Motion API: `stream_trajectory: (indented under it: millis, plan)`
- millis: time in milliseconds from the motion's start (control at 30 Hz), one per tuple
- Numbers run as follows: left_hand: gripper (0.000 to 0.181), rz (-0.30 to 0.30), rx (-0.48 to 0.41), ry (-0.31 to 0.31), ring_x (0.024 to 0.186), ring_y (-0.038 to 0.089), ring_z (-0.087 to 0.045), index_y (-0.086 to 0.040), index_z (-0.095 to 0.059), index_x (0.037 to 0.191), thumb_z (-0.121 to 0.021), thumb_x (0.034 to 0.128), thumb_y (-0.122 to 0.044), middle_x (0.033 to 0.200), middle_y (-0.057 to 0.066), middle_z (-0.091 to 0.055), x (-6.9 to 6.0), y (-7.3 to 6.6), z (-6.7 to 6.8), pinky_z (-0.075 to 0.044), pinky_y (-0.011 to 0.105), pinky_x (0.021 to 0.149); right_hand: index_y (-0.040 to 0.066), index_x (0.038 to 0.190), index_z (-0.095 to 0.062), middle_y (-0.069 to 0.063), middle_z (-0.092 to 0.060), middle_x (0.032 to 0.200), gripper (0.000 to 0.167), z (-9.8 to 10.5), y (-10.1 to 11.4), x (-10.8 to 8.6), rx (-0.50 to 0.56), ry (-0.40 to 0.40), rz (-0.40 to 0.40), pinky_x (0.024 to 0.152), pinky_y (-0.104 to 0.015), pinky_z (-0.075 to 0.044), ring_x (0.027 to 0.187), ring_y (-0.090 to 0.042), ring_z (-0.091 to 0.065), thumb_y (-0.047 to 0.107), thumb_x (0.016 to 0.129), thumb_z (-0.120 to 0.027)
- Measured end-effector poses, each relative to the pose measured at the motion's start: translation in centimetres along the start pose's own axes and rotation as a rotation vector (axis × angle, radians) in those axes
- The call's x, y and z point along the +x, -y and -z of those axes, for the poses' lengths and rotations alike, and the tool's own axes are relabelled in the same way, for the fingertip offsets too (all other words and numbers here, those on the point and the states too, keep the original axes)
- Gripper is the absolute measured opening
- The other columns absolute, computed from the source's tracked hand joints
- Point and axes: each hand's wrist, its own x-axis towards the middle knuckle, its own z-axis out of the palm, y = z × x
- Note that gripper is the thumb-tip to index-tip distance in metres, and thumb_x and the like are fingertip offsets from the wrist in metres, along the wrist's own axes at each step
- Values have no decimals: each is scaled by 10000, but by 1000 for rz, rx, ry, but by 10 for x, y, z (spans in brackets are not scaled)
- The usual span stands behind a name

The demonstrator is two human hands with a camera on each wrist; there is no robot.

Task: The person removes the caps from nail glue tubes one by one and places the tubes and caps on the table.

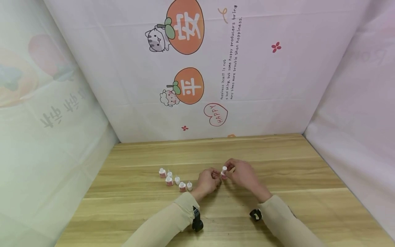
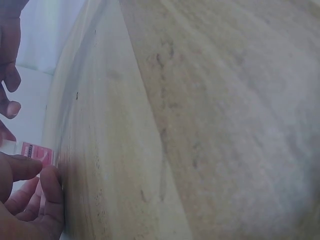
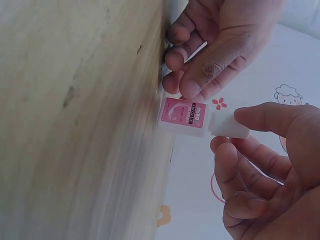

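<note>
A small nail glue bottle (image 3: 182, 119) with a pink label stands upright on the wooden table. My left hand (image 1: 207, 181) holds it by its left side, thumb and curled fingers at the body. Between the thumb and fingers of my right hand (image 1: 245, 175) is the white cap (image 3: 227, 124), pinched at the top of the bottle. A short pale neck shows between cap and label in the right wrist view. Only part of the pink label (image 2: 39, 152) shows past my left fingers in the left wrist view.
To the left stand three similar bottles (image 1: 169, 181), each beside a small white piece (image 1: 177, 180) with a thin upright tip. The wooden table (image 1: 277, 164) meets printed white cloth walls (image 1: 253, 116) at the back and sides.
</note>
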Motion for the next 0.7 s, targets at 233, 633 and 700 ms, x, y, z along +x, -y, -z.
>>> stream_trajectory:
  millis: [233, 633, 700]
  plan:
    - [157, -20, 34, -7, 612, 23, -548, -50, -692, 1064, -681, 908, -65, 808, -1, -723, 2, 1, -1, -431, 175, 510, 190, 1011, -691, 34, -723, 941, 150, -6, -1, 2, 21, 6, -3, 617, -281, -457, 699, -73, -597, 278, 897, -735]
    - [142, -58, 86, -11, 627, 24, -517, -35, -682, 1022, -655, 886, -6, 802, 23, -730, 0, -2, -2, -402, 170, 526, 206, 956, -690, 59, -727, 894, 140, -8, 0, 2, -13, -51, 21, 634, -285, -452, 690, -65, -580, 299, 872, -752]
    - [137, -60, 95, -14, 623, 25, -509, -41, -683, 1019, -668, 884, -18, 777, 12, -711, 0, -2, -2, -400, 168, 532, 205, 953, -690, 58, -728, 895, 137, -8, 1, 2, -15, -52, 24, 635, -287, -452, 693, -68, -581, 298, 872, -750]
